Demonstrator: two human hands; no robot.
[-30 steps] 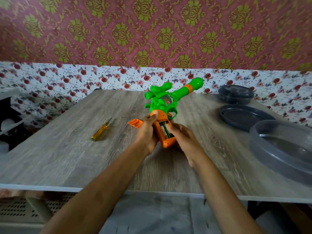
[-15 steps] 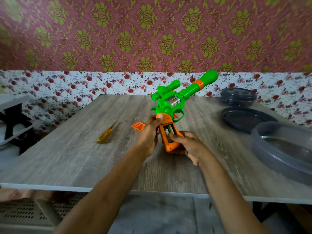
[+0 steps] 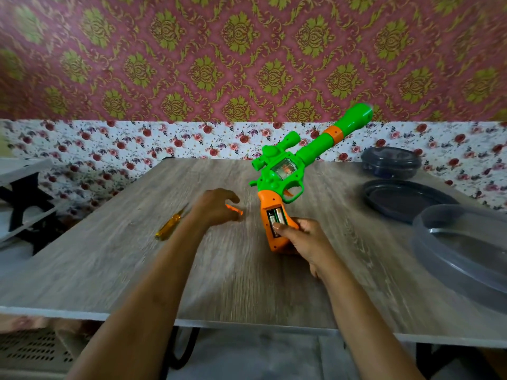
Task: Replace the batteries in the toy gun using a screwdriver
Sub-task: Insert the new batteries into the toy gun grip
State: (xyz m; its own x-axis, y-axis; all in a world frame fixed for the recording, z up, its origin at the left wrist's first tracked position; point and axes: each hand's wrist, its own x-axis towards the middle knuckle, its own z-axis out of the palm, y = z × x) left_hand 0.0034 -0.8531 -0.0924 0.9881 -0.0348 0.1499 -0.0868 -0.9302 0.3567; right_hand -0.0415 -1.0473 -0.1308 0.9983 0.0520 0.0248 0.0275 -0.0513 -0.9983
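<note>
Wood-grain table (image 3: 109,256): grey-brown top, running from the near edge back to a flowered wall.
Clear grey dish (image 3: 466,242): large and round, on the right side of the table, cut off by the picture's edge.
Dark plate (image 3: 397,198): round and flat, just behind the clear grey dish, right of the gun.
Toy gun (image 3: 277,182): held up over the middle of the table. Its long axis runs from the orange grip near the person up and away to the right. The green barrel with its orange ring points at the wall, and the muzzle is the highest part. The grip's open compartment faces the camera.
Lidded container (image 3: 389,163): dark and round, at the far right corner, behind the dark plate and below the barrel's line.
Right hand (image 3: 304,239): fingers wrapped round the lower grip from the right, thumb laid over the lower part of the open compartment.
Left hand (image 3: 216,205): blurred, palm down, fingers bent over the orange cover; whether it grips it cannot be told.
Screwdriver (image 3: 170,226): yellow handle, lying on the table left of the left hand, tip pointing away and right.
Orange cover (image 3: 234,209): flat on the table, partly hidden under the left hand, well left of the grip.
Batteries (image 3: 275,218): side by side in the compartment, lengthwise along the grip, lower ends hidden by the thumb.
</note>
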